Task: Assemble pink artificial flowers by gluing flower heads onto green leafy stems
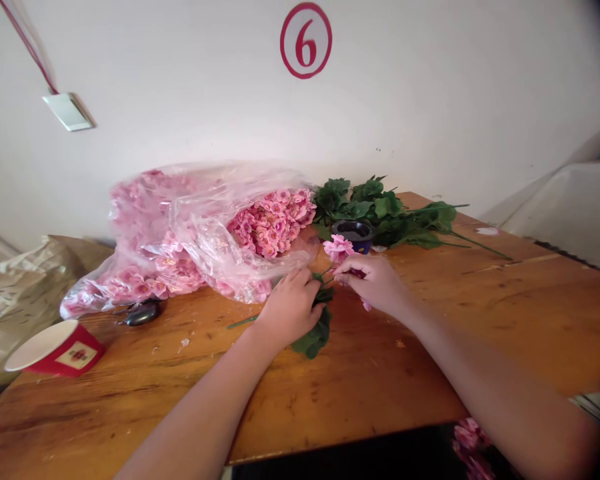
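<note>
The left grip (290, 308) closes around a green artificial flower stem (316, 327), while the right grip (373, 283) pinches narrowly near its top, just beside a pink blossom (339, 248), above the wooden worktop (360, 380).

**L & R hands brought close, mid-view**

Bare forearms (195, 413) are extended fwd from lower corners. L hand (290, 308) is curled shut, knuckles up. R hand (373, 283) is angled inward, fingertips (343, 275) pinched together. Both wrists are slightly bent; hands are kept just apart.
</note>
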A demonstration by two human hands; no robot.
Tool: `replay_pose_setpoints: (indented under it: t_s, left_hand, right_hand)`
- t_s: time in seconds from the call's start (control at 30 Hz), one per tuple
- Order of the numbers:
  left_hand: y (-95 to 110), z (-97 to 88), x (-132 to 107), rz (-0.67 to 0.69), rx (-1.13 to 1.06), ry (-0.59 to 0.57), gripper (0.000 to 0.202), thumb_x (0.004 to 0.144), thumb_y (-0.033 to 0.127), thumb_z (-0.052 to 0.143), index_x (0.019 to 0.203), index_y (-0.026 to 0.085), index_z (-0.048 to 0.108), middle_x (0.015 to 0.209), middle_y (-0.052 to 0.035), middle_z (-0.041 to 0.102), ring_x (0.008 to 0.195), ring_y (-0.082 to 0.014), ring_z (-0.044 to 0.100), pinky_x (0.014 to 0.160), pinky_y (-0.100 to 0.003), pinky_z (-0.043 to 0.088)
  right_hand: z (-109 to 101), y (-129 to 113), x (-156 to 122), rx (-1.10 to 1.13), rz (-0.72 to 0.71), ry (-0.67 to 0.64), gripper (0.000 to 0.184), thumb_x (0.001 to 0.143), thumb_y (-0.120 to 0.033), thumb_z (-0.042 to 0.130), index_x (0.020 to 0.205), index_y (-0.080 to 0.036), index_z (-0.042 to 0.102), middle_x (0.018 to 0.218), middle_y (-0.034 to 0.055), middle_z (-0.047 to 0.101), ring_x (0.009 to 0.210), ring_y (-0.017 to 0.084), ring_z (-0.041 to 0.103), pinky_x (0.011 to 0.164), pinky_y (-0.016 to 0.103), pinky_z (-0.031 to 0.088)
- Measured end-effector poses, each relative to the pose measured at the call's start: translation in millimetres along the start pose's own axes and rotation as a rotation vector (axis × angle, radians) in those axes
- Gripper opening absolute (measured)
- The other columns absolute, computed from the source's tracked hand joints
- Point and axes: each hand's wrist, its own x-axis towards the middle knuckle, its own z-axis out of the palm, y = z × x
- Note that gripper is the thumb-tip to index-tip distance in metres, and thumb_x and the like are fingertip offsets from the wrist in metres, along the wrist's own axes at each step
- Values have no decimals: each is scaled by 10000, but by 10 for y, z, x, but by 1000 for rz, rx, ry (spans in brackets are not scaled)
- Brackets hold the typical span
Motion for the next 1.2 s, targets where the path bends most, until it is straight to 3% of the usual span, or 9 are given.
replay_pose_setpoints:
  t_s: [0.1, 0.3, 0.47, 0.77, 0.93, 1.2]
  left_hand:
    - [-41, 74, 7, -8, -39, -14, 137, 804, 230, 598, 923, 165, 614, 1033, -104, 537, 979, -255, 530, 861, -379, 452]
    - [-66, 120, 26, -22, -74, -62, 80, 782, 211, 589, 842, 176, 629, 879, -93, 601, 905, -259, 571, 834, -391, 456]
    - [-88, 110, 39, -32, -69, -69, 67, 764, 217, 592, 808, 191, 636, 838, -78, 623, 851, -248, 589, 783, -373, 453]
    - [-149, 122, 41, 19, -12, -103, 78, 783, 246, 567, 792, 191, 623, 819, -80, 628, 823, -256, 596, 741, -364, 449]
    - [-218, 178, 34, -72, -195, -91, 57, 738, 245, 611, 769, 202, 591, 761, -30, 616, 717, -199, 568, 646, -301, 413]
    - [-304, 297, 32, -202, -660, -80, 155, 674, 253, 697, 680, 173, 565, 652, 55, 534, 599, -97, 471, 545, -209, 349]
  right_hand:
    - [7, 4, -13, -36, -6, -31, 164, 813, -315, 585, 812, -217, 717, 784, 26, 720, 352, 79, 523, 307, 201, 372]
    - [15, 8, -13, -61, -2, -87, 198, 829, -340, 577, 857, -222, 733, 704, 14, 708, 324, 84, 517, 304, 209, 356]
    - [20, 48, 15, -17, 12, -87, 133, 785, -311, 639, 824, -239, 743, 760, 29, 736, 415, 113, 583, 346, 212, 363]
    - [25, 38, -7, -80, -24, -119, 160, 820, -279, 575, 766, -217, 712, 715, 13, 719, 319, 75, 506, 332, 205, 362]
    - [25, 29, 9, -95, -23, -136, 168, 815, -316, 584, 778, -229, 723, 705, 19, 714, 346, 97, 526, 356, 222, 375]
    - [28, 10, 22, -220, -151, -119, 169, 820, -284, 576, 726, -226, 705, 729, 15, 718, 646, 170, 643, 617, 266, 464]
